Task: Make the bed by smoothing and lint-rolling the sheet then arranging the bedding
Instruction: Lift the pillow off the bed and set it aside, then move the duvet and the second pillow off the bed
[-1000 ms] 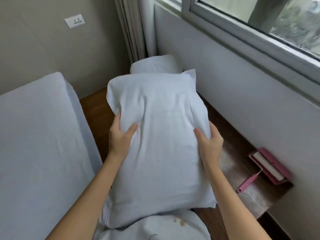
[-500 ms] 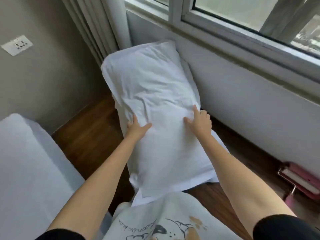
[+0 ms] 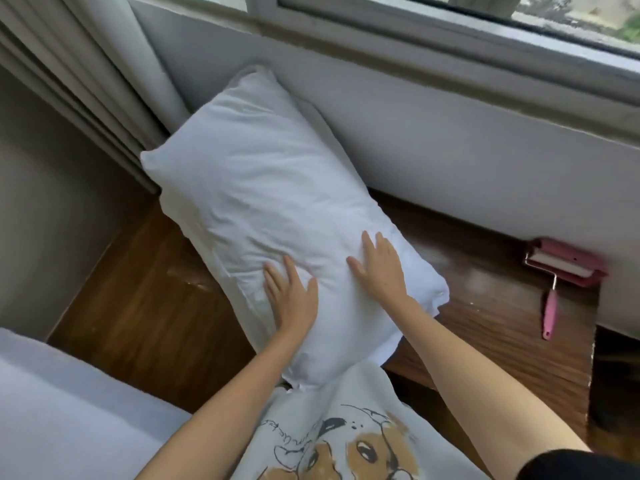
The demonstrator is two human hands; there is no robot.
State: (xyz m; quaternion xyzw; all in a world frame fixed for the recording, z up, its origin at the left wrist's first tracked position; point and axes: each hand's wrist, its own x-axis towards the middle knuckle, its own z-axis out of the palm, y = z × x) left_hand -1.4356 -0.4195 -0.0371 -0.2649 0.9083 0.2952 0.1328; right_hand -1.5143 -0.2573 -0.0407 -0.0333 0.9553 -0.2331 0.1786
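Both hands lie flat on the near half of a white pillow (image 3: 263,202), fingers straight and spread, gripping nothing: the left hand (image 3: 292,299) at centre frame, the right hand (image 3: 381,268) just beside it toward the right. The pillow is plump, its cotton cover creased and puckered, and it runs on a slant from lower centre up toward the upper left. A second white pillow (image 3: 329,133) shows as a thin edge beneath it on the wall side.

The pillows rest on a dark wooden ledge (image 3: 485,306) with a visible grain and a slight sheen, which runs under a grey-white wall (image 3: 450,133) and a window frame (image 3: 450,39) along the top. A pleated pale curtain (image 3: 86,71) hangs in the upper left. At the right edge a pink lint roller (image 3: 550,306) lies with its head in a pink tray (image 3: 571,268) against the wall, well apart from the hands. The white sheet (image 3: 69,410) of the bed fills the lower left corner, smooth and soft-looking. A printed shirt (image 3: 346,445) shows at bottom centre.
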